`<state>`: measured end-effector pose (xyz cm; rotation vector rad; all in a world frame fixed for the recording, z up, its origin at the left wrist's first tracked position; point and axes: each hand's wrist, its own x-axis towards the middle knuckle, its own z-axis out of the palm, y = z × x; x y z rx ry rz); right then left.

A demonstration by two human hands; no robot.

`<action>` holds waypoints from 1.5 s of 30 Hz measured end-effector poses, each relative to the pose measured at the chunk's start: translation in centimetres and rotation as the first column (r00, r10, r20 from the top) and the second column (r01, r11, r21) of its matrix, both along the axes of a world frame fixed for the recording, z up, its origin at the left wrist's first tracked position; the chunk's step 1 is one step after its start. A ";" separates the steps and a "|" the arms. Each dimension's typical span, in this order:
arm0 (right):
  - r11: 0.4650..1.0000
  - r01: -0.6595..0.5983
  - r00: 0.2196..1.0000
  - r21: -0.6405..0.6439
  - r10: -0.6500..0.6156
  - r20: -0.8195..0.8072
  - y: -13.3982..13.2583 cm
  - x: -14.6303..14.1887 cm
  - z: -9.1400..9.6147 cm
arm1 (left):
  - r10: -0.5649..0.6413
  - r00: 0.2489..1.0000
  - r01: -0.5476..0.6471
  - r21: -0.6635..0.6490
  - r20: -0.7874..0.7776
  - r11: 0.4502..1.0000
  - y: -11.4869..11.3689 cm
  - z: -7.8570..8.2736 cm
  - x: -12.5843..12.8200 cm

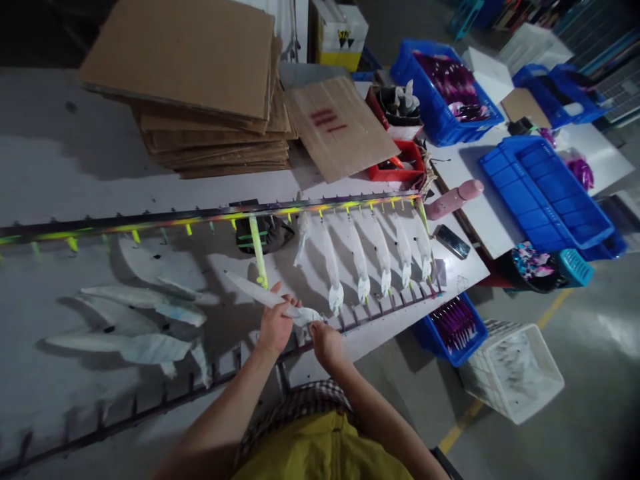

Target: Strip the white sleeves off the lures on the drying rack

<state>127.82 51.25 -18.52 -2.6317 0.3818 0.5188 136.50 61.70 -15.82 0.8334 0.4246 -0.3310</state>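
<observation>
Fingers of my left hand (276,327) and right hand (325,345) pinch a long white paper-wrapped strip (265,295) at twelve o'clock, above the grey bench (55,127), just below a dark spiked metal rack (210,217).

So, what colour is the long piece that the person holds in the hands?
The long piece is white; it shows best in the head view.

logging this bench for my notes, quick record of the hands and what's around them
left hand: grips white strip
right hand: holds the strip's other end
rack: toothed bar with hung strips
table: loose strips left of the hands
further off: cardboard stack, blue crate
</observation>
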 end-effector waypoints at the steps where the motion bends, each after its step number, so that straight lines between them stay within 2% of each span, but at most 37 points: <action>1: 1.000 -0.008 1.000 -0.010 0.008 -0.011 0.1 0.1 0.1 | -0.001 1.000 0.001 -0.010 0.000 1.000 0.0 0.0 -0.1; 8: 0.999 -0.016 0.995 -0.046 0.011 -0.098 0.1 1.0 0.5 | -0.007 1.000 0.008 -0.047 0.017 0.999 -0.1 -0.3 -0.2; 13: 0.997 -0.069 0.988 0.033 0.073 -0.136 -0.5 1.5 0.9 | -0.034 0.999 0.038 -0.099 0.040 0.994 0.1 -0.8 -0.1; 19: 0.989 0.138 0.979 -0.050 -0.144 -0.144 0.3 1.7 0.5 | -0.005 1.000 0.002 -0.147 -0.023 0.989 0.1 -0.5 0.4; 24: 0.985 0.161 0.973 -0.066 -0.169 -0.160 0.7 1.9 0.6 | -0.019 1.000 0.017 -0.132 -0.010 0.991 0.1 -0.5 0.3; 27: 0.991 0.101 0.977 -0.087 -0.115 -0.177 0.8 2.1 0.7 | -0.012 1.000 0.013 -0.113 0.006 0.994 0.2 -0.7 0.1; 31: 0.995 -0.041 0.985 -0.088 0.026 -0.169 0.8 2.3 0.4 | -0.012 1.000 0.012 -0.062 0.012 0.998 0.3 -0.9 0.0; 37: 0.972 -0.229 0.966 -0.060 0.219 -0.136 0.1 2.7 -0.4 | -0.059 0.998 0.059 -0.001 0.014 0.998 0.3 -0.8 0.7; 41: 0.968 -0.242 0.963 -0.061 0.232 -0.135 -0.1 2.7 -1.0 | -0.200 0.979 0.199 0.031 0.034 0.980 -0.5 -1.0 1.9; 43: 0.975 -0.216 0.971 -0.048 0.209 -0.119 -0.1 2.4 -1.5 | -0.266 0.964 0.262 0.121 0.014 0.957 -1.3 -1.4 2.8; 45: 0.992 -0.127 0.991 0.000 0.127 -0.045 -0.1 1.8 -2.0 | -0.297 0.955 0.293 0.212 -0.014 0.932 -2.1 -1.9 4.0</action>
